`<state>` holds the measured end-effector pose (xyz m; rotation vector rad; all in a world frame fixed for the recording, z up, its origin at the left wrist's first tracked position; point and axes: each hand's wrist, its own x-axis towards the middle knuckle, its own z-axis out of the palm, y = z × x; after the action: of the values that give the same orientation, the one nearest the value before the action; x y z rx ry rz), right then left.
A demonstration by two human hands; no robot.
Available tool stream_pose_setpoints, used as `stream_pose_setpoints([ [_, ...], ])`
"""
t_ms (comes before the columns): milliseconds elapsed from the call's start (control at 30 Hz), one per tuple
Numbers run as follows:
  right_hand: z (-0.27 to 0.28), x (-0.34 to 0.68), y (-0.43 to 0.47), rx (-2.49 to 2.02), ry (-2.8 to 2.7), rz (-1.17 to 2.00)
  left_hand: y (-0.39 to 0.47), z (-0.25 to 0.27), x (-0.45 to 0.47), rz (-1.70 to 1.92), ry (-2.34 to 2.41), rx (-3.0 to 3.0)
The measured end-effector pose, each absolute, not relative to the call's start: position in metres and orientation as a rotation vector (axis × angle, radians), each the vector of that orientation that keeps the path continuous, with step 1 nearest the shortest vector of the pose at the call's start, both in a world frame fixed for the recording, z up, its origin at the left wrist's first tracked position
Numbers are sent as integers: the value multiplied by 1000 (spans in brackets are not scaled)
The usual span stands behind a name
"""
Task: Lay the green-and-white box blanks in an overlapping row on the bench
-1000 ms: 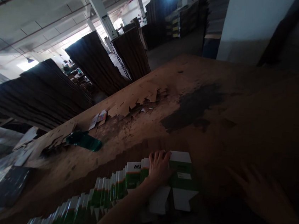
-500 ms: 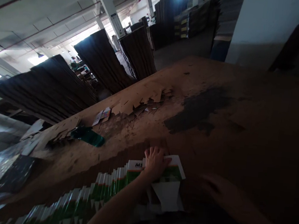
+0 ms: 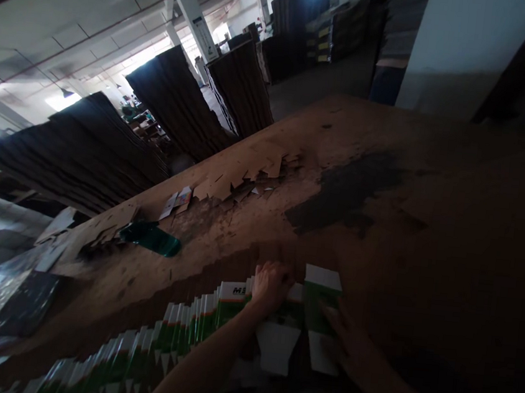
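A long row of overlapping flat folding cartons (image 3: 126, 357), white and green with an orange stripe, runs across the table towards me. My left hand (image 3: 272, 286) rests at the near right end of the row, its fingers curled over the cartons' upper edge. Just right of it, one green and white carton (image 3: 322, 285) stands slightly apart from the others, tilted. My right hand (image 3: 352, 346) grips this carton at its right side; its thumb is hidden in shadow. A white flap (image 3: 277, 348) of another carton hangs below my left hand.
Torn cardboard scraps (image 3: 240, 182) lie along the far side of the brown table (image 3: 249, 232). A green tape-like object (image 3: 152, 238) lies at the left. Tall dark stacks of sheets (image 3: 178, 103) stand beyond the table edge. A pillar (image 3: 455, 60) rises at the back right.
My right hand has come in from the right onto the end carton, which now sits apart from the row. My left hand's fingers have curled in more over the cartons.
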<state>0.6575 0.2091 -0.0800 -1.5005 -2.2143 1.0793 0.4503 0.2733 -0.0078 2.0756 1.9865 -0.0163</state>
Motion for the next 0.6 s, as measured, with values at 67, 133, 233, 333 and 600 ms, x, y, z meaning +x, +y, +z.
stream_pose_setpoints([
  [67,-87,644,203,-1571,-2298,1004,272,-10,451,-23,1987,2091],
  [133,-90,639,200,-1591,-2347,915,270,-13,452,-36,1978,2119],
  [233,-88,639,202,-1602,-2404,806,267,-16,457,-49,1970,2158],
  [333,-88,654,209,-1532,-2456,733,261,-21,464,-64,1899,2218],
  [600,-101,775,222,-1727,-2238,215,256,-26,472,-80,1897,2166],
])
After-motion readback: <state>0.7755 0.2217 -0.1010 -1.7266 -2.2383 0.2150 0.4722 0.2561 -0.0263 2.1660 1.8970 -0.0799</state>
